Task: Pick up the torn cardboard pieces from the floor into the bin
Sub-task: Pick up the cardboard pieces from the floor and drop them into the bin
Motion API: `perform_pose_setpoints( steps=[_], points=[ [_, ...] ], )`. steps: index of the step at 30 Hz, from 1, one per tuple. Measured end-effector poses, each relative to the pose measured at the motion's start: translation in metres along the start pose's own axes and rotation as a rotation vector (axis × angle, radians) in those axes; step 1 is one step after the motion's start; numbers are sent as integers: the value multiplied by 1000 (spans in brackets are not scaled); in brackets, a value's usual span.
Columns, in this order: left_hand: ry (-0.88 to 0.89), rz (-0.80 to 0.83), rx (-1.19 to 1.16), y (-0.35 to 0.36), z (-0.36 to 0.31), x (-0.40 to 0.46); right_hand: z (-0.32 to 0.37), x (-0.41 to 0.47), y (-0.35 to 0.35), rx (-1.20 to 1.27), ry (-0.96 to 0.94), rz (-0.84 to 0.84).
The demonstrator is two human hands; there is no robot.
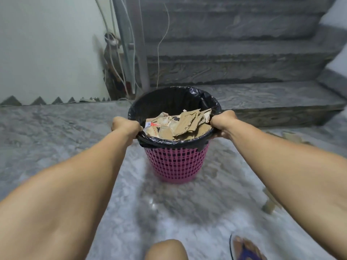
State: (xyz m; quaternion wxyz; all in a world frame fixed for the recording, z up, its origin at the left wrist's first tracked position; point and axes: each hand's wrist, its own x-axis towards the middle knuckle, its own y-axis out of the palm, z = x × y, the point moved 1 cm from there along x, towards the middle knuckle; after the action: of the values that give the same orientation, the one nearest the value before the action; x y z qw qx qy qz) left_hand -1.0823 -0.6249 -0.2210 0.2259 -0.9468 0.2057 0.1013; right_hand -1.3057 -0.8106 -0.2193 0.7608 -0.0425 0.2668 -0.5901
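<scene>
A pink mesh bin [176, 164] lined with a black bag [169, 99] stands in the middle of the grey floor. Several torn brown cardboard pieces [185, 124] fill it near the top. My left hand [126, 126] grips the left side of the rim. My right hand [223, 122] grips the right side of the rim. More cardboard pieces lie on the floor at the right, one [293, 136] near the step and another [270, 202] closer to me, partly hidden by my right forearm.
Grey stone stairs [244, 72] rise right behind the bin. Cables and pipes [122, 62] run down the corner at the left by a white wall. My knee [166, 249] and a sandalled foot [246, 249] show at the bottom edge.
</scene>
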Motion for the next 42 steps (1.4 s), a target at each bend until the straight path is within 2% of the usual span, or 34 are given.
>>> perform_pose_setpoints(
  steps=[4,11,16,19,22,25,27,34,36,42],
  points=[
    [14,137,-66,66,-24,-12,-3,7,-66,65,44,-135],
    [48,161,-69,153,-41,-44,-31,46,-138,199,119,-230],
    [87,202,-52,188,-51,-48,-51,74,-157,242,143,-254],
    [123,170,61,193,-55,-48,-60,77,-161,213,149,-231],
    [167,174,220,191,-58,-55,-62,69,-165,206,165,-112],
    [369,82,483,193,-62,-67,-58,49,-177,140,197,-29],
    [493,94,556,199,-66,-86,-60,30,-194,103,219,-3],
    [796,383,607,233,-85,-191,-92,-43,-281,36,269,-31],
    [865,539,651,247,-85,-226,-109,-70,-307,25,288,-88],
    [844,1029,729,297,-52,-321,-183,-134,-385,-61,430,-151]
  ],
)
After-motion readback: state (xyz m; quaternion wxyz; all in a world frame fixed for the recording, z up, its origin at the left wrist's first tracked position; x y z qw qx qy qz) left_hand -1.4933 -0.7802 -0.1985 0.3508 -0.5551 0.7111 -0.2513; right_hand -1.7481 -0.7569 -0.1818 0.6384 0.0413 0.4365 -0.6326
